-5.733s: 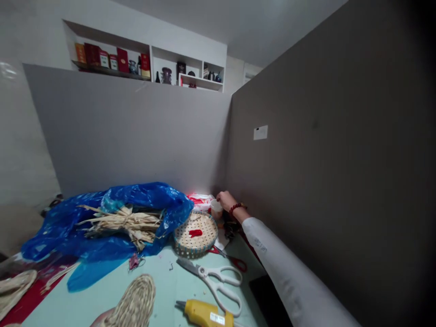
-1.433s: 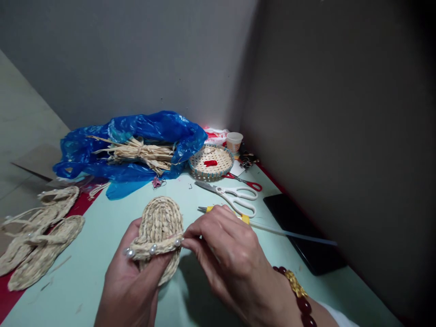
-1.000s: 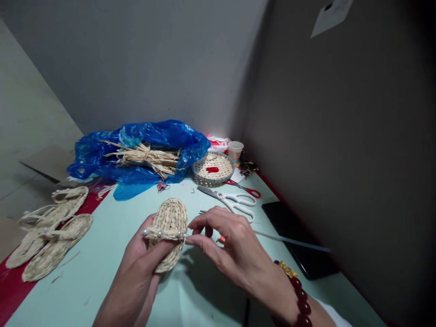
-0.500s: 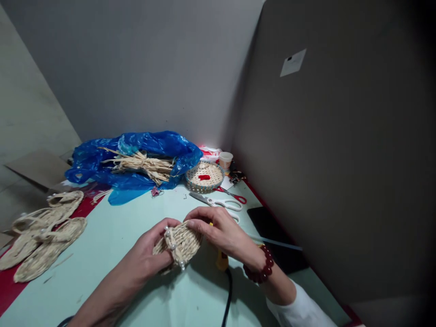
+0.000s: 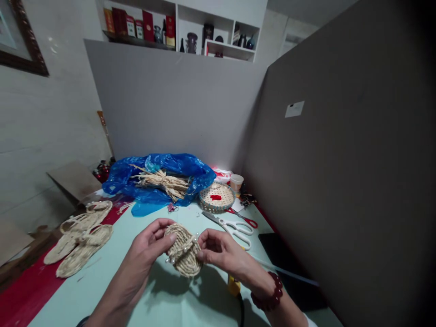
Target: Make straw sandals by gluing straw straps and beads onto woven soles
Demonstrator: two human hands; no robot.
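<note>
A small woven straw sandal (image 5: 182, 265) with a band of pearl beads across it is held above the table between both hands. My left hand (image 5: 150, 247) pinches one end of it, the thumb lying on the woven face. At the opposite edge, by the beaded band, my right hand (image 5: 221, 254) closes thumb and fingers on the sandal. Partly hidden under the right wrist is a yellow tool (image 5: 234, 286) with a black cord. White-handled scissors (image 5: 235, 226) lie just beyond the right hand.
Finished-looking straw sandals (image 5: 85, 250) rest at the left. A blue plastic bag (image 5: 119, 179) with a straw bundle (image 5: 166, 181), a round basket (image 5: 208, 206), red-handled scissors (image 5: 251, 222) and a cup (image 5: 236, 181) stand behind. Grey panels (image 5: 190, 109) border the table; a black flat object (image 5: 289, 268) lies right.
The view has tilted up, showing shelves. The sandal has been turned, its beaded band now slanting the other way. My left fingers have come out from under the band to the sandal's end.
</note>
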